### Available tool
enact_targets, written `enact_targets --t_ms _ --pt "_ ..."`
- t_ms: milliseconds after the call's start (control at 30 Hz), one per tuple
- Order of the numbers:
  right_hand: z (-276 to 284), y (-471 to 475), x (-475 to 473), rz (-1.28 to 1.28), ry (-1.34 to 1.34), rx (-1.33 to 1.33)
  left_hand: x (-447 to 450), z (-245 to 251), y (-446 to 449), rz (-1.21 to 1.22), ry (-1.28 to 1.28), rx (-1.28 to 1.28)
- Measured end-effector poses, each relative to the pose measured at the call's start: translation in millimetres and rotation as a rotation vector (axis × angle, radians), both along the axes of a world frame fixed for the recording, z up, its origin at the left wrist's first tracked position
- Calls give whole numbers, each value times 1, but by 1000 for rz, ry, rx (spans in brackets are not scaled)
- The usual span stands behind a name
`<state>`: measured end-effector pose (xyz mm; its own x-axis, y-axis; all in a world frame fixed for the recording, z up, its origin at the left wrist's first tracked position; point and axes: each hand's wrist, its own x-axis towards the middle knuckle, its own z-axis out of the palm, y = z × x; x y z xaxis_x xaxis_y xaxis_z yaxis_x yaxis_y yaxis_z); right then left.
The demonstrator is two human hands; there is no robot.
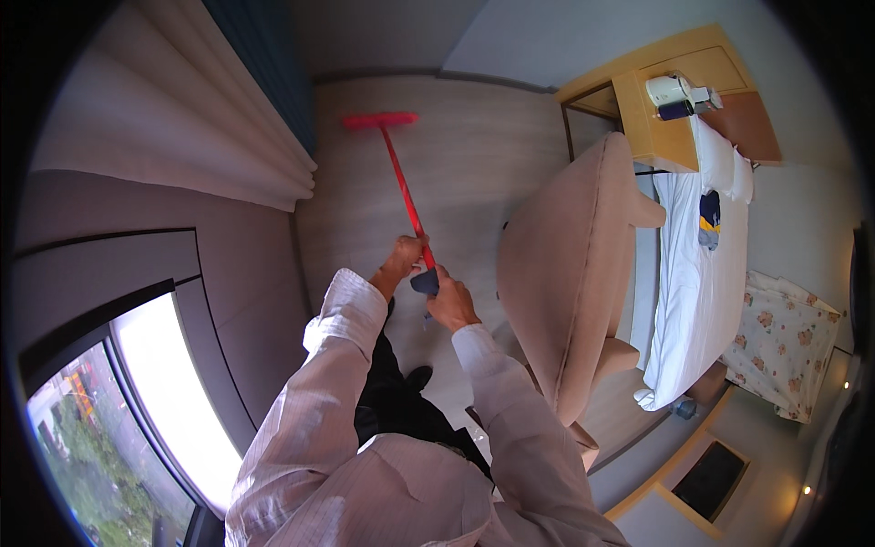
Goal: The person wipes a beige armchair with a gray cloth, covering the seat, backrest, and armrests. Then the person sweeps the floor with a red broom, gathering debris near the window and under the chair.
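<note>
My left hand (408, 255) is closed round the red handle of a long floor broom or mop (403, 181). Lower down, near the handle's dark grey end, my right hand (452, 301) grips the same tool. The handle slants away from me to a wide red head (381, 121), slightly blurred, which lies on the pale wood-look floor (465, 150) near the blue curtain. Whether the head has bristles or a pad I cannot tell.
A beige upholstered sofa (560, 267) stands at the right, with a white-covered bed (704, 294) beyond. A wooden desk (656, 140) holds a kettle (666, 90). Curtains (205, 102) and a window (116, 437) line the left. My feet are below my hands.
</note>
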<state>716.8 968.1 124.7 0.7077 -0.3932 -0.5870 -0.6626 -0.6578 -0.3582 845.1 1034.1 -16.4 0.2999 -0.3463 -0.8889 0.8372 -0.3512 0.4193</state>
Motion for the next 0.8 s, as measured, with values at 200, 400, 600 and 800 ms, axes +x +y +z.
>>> enact_targets --t_ms 200,400,600,800 --pt "1 5 -96 33 -36 4 -74 -9 19 -153 52 -41" --pt "10 25 -207 25 71 6 -185 -65 41 -360 -9 -179" --pt "23 41 -306 -8 80 -4 -270 -47 56 -366 97 -97" --pt "9 49 -390 -4 36 -42 -354 -20 71 -326 -16 -90"
